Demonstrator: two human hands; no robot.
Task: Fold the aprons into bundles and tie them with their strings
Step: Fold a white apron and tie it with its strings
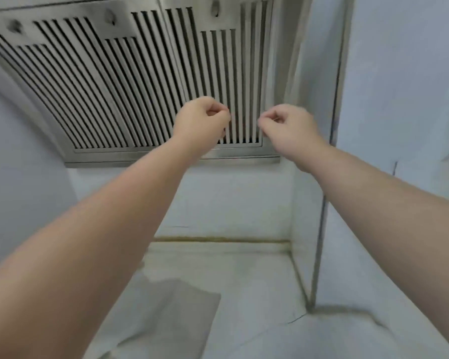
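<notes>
Both my arms are raised in front of a steel range hood. My left hand and my right hand hang side by side, a small gap apart. Each has its fingers curled, with the thumb pinched against the forefinger. I can make out no string or cloth between the fingers, and the frame is blurred. A pale grey sheet of fabric, perhaps an apron, lies flat on the white counter far below my left forearm.
The hood's slatted filters fill the top of the view. White walls close in the left, back and right. A metal corner strip runs down the right wall to the counter.
</notes>
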